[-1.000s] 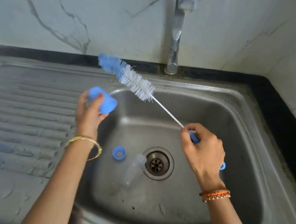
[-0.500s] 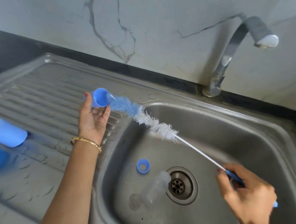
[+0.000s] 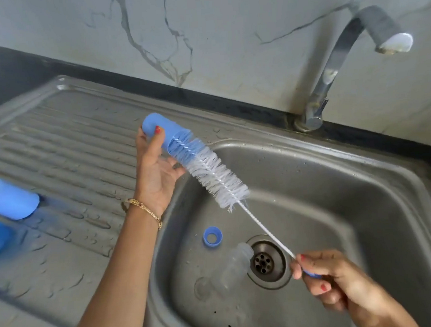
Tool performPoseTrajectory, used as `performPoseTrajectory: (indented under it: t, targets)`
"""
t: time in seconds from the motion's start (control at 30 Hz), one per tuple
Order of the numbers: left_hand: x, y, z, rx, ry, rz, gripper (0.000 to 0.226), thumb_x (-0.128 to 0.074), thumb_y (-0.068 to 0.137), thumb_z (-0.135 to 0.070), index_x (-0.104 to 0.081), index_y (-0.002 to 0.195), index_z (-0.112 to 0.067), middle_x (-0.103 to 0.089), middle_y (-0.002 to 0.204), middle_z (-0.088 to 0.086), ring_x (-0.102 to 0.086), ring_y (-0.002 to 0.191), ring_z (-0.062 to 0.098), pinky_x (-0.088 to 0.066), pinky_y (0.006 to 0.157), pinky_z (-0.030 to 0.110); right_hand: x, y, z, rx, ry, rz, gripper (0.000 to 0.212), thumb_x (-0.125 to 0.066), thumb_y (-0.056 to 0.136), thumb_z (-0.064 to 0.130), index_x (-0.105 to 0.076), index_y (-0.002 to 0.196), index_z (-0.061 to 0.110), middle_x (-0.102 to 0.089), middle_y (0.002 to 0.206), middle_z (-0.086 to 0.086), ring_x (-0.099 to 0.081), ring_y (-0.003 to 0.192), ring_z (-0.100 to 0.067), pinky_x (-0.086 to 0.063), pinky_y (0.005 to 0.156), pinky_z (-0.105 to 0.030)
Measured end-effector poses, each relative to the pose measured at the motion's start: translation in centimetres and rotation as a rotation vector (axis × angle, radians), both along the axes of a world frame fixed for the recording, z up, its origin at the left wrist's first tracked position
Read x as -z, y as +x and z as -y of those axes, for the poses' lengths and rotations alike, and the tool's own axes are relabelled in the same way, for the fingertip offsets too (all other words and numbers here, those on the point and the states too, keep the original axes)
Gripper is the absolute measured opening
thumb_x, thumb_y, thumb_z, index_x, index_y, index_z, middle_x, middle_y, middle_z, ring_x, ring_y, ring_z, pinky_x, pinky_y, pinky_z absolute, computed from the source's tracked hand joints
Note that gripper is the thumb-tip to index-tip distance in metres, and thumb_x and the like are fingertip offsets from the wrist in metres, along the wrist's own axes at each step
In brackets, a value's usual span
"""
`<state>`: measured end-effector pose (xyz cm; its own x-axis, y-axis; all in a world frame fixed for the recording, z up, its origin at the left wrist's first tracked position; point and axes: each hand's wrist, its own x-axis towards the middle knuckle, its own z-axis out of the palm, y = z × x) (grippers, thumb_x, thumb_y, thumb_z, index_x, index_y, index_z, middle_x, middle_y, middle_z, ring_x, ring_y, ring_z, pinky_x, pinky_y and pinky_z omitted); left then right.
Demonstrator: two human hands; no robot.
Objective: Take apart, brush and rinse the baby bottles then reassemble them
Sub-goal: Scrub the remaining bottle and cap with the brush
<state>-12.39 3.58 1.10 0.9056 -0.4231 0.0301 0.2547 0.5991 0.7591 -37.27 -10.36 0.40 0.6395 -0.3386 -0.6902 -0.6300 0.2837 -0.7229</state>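
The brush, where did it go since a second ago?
The brush swung down and its blue tip went into the blue cap, which the left hand holds; a second ago it pointed up, outside the cap. The right hand kept its grip on the handle. The blue ring and clear bottle stayed lying in the sink.

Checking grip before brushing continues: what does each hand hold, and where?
Left hand grips the blue cap round its side; right hand pinches the bottle brush by its blue handle.
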Motion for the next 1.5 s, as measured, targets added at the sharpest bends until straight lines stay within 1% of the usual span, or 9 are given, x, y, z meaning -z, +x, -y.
performPoseTrajectory:
  t: [0.17, 0.3, 0.43, 0.73, 0.87, 1.07, 1.17, 1.33, 1.5]
  targets:
    - [0.5, 0.1, 0.2, -0.148, 0.055, -0.006, 0.022, -0.055, 0.09, -0.022, -0.044, 0.108, -0.026, -0.056, 0.106, -0.006, -0.06, 0.102, 0.026, -0.056, 0.077, 0.043, 1.5, 0.4, -0.3, 0.037, -0.586, 0.174, 0.02, -0.074, 0.074, 0.002, -0.062, 0.078, 0.018, -0.051, 0.042, 0.005, -0.041, 0.037, -0.004, -0.03, 0.038, -0.011]
    - [0.3, 0.0, 0.6, -0.254, 0.119, -0.031, 0.025, -0.052, 0.094, -0.017, -0.041, 0.115, -0.023, -0.056, 0.096, -0.012, -0.058, 0.098, 0.023, -0.055, 0.076, 0.036, 1.5, -0.4, 0.4, 0.161, -1.396, 0.042, 0.014, -0.076, 0.074, 0.029, -0.066, 0.069, 0.021, -0.063, 0.063, 0.003, -0.061, 0.059, -0.022, -0.033, 0.048, -0.023]
    - [0.7, 0.3, 0.4, -0.231, 0.152, -0.071, 0.024, -0.06, 0.088, -0.025, -0.046, 0.107, -0.026, -0.057, 0.098, -0.011, -0.061, 0.105, 0.029, -0.056, 0.073, 0.032, 1.7, -1.0, 0.6, 0.261, -1.629, 0.163, 0.04, -0.058, 0.074, 0.048, -0.074, 0.073, 0.011, -0.067, 0.069, -0.006, -0.062, 0.056, -0.026, -0.039, 0.05, -0.022]
    - [0.7, 1.0, -0.4, -0.259, 0.174, -0.095, 0.003, -0.05, 0.093, -0.03, -0.048, 0.093, -0.028, -0.054, 0.093, -0.005, -0.06, 0.076, 0.01, -0.053, 0.059, 0.026, -0.2, -1.1, 0.7, 0.013, -0.507, 0.324, 0.054, -0.061, 0.063, 0.06, -0.06, 0.045, 0.01, -0.03, 0.04, 0.002, -0.022, 0.038, -0.008, -0.019, 0.039, -0.011]
    - [0.7, 0.8, -0.2, -0.274, 0.104, -0.113, 0.003, -0.048, 0.095, -0.025, -0.047, 0.092, -0.025, -0.051, 0.087, -0.004, -0.057, 0.071, 0.01, -0.051, 0.055, 0.023, 1.7, -1.0, 1.0, 0.051, -0.85, 0.294, 0.025, -0.083, 0.067, 0.026, -0.058, 0.065, 0.024, -0.046, 0.043, 0.003, -0.035, 0.039, -0.008, -0.026, 0.041, -0.016]
    - [0.7, 0.7, 0.2, -0.338, 0.144, -0.093, 0.005, -0.05, 0.095, -0.023, -0.049, 0.09, -0.024, -0.056, 0.076, -0.009, -0.059, 0.065, 0.005, -0.052, 0.066, 0.025, 1.4, -1.2, 0.8, 0.257, -1.59, 0.335, 0.039, -0.06, 0.076, 0.046, -0.072, 0.074, 0.009, -0.066, 0.064, -0.006, -0.059, 0.055, -0.023, -0.034, 0.061, -0.014]
    - [0.9, 1.0, 0.2, -0.28, 0.099, -0.11, 0.011, -0.047, 0.096, -0.024, -0.05, 0.105, -0.019, -0.061, 0.091, -0.005, -0.064, 0.08, 0.007, -0.053, 0.072, 0.024, 1.2, -1.1, 0.4, 0.275, -1.476, 0.186, 0.049, -0.053, 0.076, 0.054, -0.074, 0.068, 0.01, -0.06, 0.049, -0.007, -0.056, 0.044, -0.025, -0.034, 0.047, -0.025]
    - [1.0, 1.3, -0.2, -0.282, 0.103, -0.105, 0.025, -0.049, 0.095, -0.026, -0.047, 0.116, -0.013, -0.056, 0.107, 0.006, -0.061, 0.095, 0.017, -0.054, 0.082, 0.029, 0.4, -0.7, 0.4, 0.12, -0.317, 0.119, 0.037, -0.062, 0.081, 0.031, -0.066, 0.054, 0.006, -0.035, 0.04, 0.002, -0.021, 0.033, -0.007, -0.015, 0.032, -0.013]
    - [0.8, 1.2, -0.2, -0.373, 0.084, -0.125, 0.007, -0.05, 0.095, -0.023, -0.05, 0.1, -0.018, -0.059, 0.094, -0.002, -0.063, 0.082, 0.009, -0.053, 0.074, 0.024, 1.9, -0.6, 0.6, 0.049, -1.092, 0.226, 0.018, -0.082, 0.067, 0.016, -0.065, 0.062, 0.02, -0.058, 0.052, 0.008, -0.05, 0.044, -0.005, -0.036, 0.046, -0.014]
